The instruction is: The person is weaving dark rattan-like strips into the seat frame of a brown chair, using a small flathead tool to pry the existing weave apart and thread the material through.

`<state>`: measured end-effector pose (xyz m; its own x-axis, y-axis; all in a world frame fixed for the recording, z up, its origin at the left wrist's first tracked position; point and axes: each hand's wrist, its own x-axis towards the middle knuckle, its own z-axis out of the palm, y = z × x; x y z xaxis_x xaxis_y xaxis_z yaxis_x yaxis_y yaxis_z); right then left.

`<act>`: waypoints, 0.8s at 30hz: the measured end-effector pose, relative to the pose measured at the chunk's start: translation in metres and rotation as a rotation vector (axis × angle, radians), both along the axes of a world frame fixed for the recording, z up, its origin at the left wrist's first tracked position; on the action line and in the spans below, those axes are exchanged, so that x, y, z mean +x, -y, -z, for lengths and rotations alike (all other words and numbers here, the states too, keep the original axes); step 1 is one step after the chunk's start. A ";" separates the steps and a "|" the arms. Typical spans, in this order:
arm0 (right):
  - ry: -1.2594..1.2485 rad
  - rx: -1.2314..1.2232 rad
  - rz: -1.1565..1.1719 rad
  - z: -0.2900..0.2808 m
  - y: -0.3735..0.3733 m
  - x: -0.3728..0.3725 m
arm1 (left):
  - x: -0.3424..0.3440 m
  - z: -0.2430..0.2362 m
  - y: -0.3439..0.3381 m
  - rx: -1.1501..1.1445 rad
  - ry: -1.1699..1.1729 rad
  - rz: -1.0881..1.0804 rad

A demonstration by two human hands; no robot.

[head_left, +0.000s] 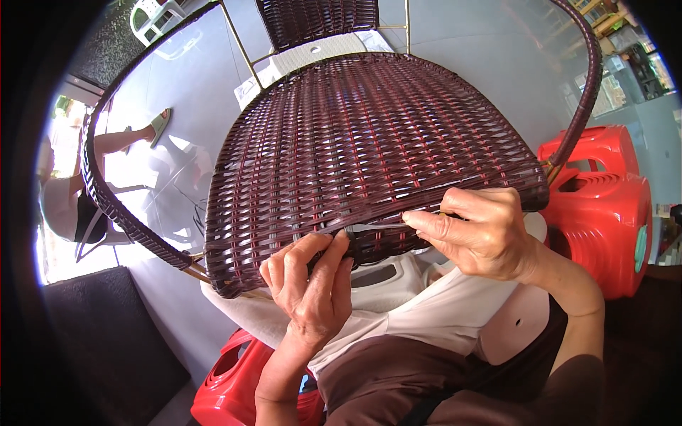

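Observation:
A dark red-brown woven chair seat [369, 128] lies across my lap, its near edge toward me. My left hand [309, 284] is closed at that edge, left of centre, fingertips pressed on the dark strands; exactly what they pinch is partly hidden. My right hand [476, 234] is closed around a slim tool [376, 228] with a pale, shiny length reaching left along the edge toward my left fingers; its handle is mostly hidden. Curved wrapped arms [106, 192] of the chair frame rise on both sides, and a woven back panel [316, 21] is at the top.
Red plastic stools [597, 234] stand at right, another [220, 383] at lower left. A white plastic chair [145, 21] is at upper left. Another person's legs [117, 142] are at far left, a dark panel [106, 334] below them. Wooden furniture [593, 11] is at upper right.

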<state>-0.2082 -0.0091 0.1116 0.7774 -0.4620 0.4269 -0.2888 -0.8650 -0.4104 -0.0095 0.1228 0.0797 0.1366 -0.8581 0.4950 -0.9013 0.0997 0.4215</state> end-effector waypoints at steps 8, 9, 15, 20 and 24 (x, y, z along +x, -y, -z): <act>-0.020 -0.036 0.020 0.000 0.000 0.000 | 0.000 -0.003 0.002 -0.037 -0.198 -0.024; -0.023 -0.033 0.023 0.000 0.000 -0.001 | 0.000 -0.004 0.002 -0.018 -0.183 -0.021; -0.034 -0.017 0.018 0.000 0.001 -0.001 | -0.005 -0.006 0.003 0.057 -0.136 -0.048; -0.041 0.001 0.009 -0.002 0.002 0.000 | -0.013 -0.003 0.006 0.005 -0.147 -0.069; -0.035 0.000 -0.008 -0.005 0.002 0.002 | 0.002 -0.011 0.009 0.018 -0.163 0.040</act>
